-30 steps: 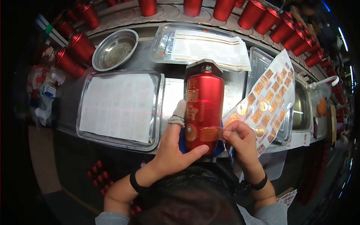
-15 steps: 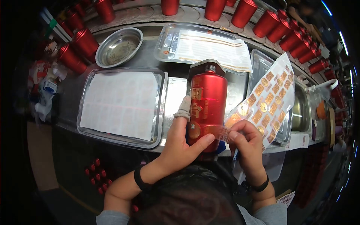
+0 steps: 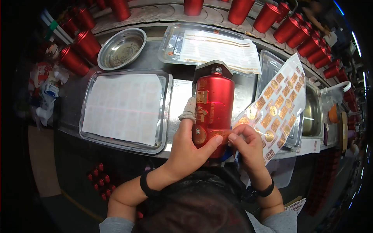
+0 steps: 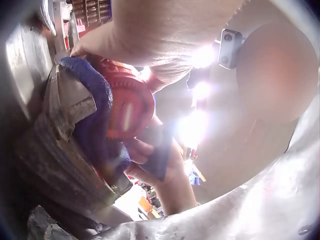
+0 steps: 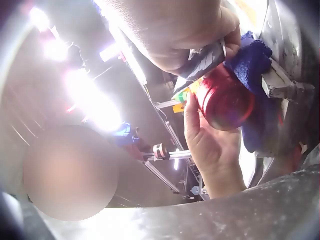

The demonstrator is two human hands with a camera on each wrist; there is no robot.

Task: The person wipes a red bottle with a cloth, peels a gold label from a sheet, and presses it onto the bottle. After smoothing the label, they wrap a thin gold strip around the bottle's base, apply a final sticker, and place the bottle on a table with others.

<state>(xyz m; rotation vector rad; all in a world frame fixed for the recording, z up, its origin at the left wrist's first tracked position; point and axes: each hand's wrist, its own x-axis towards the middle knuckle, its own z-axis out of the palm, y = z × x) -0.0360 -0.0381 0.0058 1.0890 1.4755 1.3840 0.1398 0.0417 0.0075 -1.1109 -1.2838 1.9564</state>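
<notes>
A red bottle [image 3: 213,105] with gold characters and an uncapped-looking neck lies tilted before me, on a blue cloth [image 5: 250,60] over a metal stand. My left hand [image 3: 190,145] holds it from the left, thumb across the lower front, a pale cover on one finger. Near the base, gold stickers show, one partly behind the thumb. My right hand [image 3: 248,149] pinches the edge of a clear sticker film at the bottle's lower right. From the right wrist view, a grey flat piece [image 5: 202,65] hangs by that hand; the bottle's round base faces the camera.
Right of the bottle stands a sheet of gold stickers [image 3: 279,99]. A tray [image 3: 165,116] with white paper lies left, a metal bowl [image 3: 122,48] behind it. Another tray [image 3: 167,48] holds printed sheets. Red bottles [image 3: 266,17] line a conveyor; a sink [image 3: 312,112] is at right.
The right hand pulled the clear film out to the right, then came back in against the bottle. The left thumb moved up onto the lower sticker. Bottles on the conveyor shifted right.
</notes>
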